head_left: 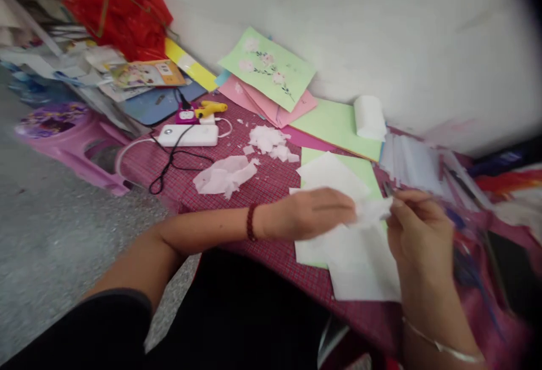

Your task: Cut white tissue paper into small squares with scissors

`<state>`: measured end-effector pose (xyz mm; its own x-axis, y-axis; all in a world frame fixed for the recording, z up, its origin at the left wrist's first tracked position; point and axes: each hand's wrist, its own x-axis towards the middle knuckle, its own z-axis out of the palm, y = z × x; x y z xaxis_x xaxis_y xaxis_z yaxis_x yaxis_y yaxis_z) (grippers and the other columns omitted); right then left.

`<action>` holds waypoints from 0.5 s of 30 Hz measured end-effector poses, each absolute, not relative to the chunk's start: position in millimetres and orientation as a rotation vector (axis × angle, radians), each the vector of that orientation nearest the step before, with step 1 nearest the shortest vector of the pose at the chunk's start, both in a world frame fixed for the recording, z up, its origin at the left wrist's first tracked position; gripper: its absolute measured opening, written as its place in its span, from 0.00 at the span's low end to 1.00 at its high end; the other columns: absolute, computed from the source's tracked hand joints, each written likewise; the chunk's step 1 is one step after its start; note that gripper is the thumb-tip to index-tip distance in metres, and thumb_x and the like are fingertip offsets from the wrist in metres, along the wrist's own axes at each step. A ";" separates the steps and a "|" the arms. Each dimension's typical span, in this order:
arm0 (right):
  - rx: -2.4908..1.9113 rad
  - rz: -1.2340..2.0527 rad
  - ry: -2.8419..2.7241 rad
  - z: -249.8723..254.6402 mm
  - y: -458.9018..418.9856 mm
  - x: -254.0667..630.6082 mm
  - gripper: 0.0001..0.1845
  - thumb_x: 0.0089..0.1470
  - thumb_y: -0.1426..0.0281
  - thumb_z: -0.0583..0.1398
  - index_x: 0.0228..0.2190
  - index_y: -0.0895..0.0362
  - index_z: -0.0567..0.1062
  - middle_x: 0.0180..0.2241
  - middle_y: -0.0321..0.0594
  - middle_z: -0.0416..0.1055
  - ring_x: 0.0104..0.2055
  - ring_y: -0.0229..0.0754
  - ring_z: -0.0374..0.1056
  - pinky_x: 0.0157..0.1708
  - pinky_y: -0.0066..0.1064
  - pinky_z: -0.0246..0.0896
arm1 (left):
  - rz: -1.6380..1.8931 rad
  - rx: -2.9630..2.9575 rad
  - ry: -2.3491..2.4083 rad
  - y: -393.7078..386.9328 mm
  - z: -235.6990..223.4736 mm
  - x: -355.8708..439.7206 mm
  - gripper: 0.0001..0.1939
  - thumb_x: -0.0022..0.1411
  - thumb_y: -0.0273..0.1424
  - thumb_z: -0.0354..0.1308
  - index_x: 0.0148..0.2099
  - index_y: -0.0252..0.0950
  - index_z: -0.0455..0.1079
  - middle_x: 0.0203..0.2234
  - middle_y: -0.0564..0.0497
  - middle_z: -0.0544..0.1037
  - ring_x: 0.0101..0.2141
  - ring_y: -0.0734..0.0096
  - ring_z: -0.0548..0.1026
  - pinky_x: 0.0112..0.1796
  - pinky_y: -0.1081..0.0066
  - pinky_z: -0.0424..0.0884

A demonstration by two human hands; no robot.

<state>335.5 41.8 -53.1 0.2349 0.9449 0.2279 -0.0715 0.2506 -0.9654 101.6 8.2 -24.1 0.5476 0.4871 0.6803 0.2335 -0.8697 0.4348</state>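
Pinkish-red check covers the desk (pixel 275 182); the tissue (pixel 372 213), sheets (pixel 365 271) and scraps (pixel 269 140) are white. The card (pixel 271 69) is green with a pink floral pattern. The bag (pixel 127 17) is red, and the stool (pixel 87 152) lilac-pink with a purple-printed seat (pixel 53 120).

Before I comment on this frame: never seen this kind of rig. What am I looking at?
No machine here: one person's bare hands, seen by a head-worn camera looking forward and down. The left hand and right hand hold a thin white paper between them, somewhat blurred. A dark, narrow item by the right hand is too unclear to name.

Below are white sheets over light green paper. On the plaid tablecloth lie torn white scraps, a crumpled white piece and a white power strip. Toward the wall is a green sheet with pink flowers.
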 end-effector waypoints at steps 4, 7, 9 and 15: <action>-1.033 0.874 -1.120 -21.5 43.4 335.0 0.06 0.45 0.74 0.66 0.25 0.54 0.73 0.21 0.29 0.63 0.21 0.31 0.57 0.23 0.31 0.51 | 1.453 2.218 0.960 31.6 10.6 96.6 0.10 0.59 0.20 0.53 0.38 0.36 0.73 0.33 0.52 0.77 0.35 0.73 0.75 0.37 0.70 0.72; -1.040 0.867 -1.200 -8.1 50.8 336.6 0.04 0.50 0.74 0.62 0.29 0.54 0.73 0.21 0.28 0.63 0.21 0.30 0.58 0.24 0.31 0.51 | 1.562 1.824 1.063 57.6 18.0 96.9 0.04 0.59 0.25 0.57 0.35 0.34 0.73 0.25 0.56 0.72 0.26 0.79 0.72 0.30 0.75 0.68; -1.030 0.905 -1.199 -11.8 57.3 335.8 0.05 0.49 0.73 0.64 0.29 0.53 0.72 0.21 0.28 0.63 0.21 0.31 0.59 0.24 0.30 0.53 | 1.469 1.519 1.032 70.8 8.1 99.5 0.03 0.59 0.28 0.58 0.34 0.34 0.72 0.23 0.56 0.71 0.25 0.79 0.72 0.28 0.76 0.67; -1.055 1.324 -0.964 -54.9 69.8 328.6 0.15 0.51 0.55 0.62 0.37 0.50 0.74 0.30 0.35 0.73 0.29 0.41 0.71 0.27 0.33 0.67 | 0.952 0.752 0.975 81.9 -44.0 114.0 0.04 0.55 0.28 0.60 0.31 0.33 0.68 0.22 0.54 0.73 0.21 0.77 0.71 0.24 0.75 0.69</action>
<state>328.6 69.8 -54.9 0.0328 0.9985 -0.0439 -0.2648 -0.0337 -0.9637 114.0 81.9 -44.0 0.2443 0.9100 -0.3349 -0.3137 0.4010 0.8607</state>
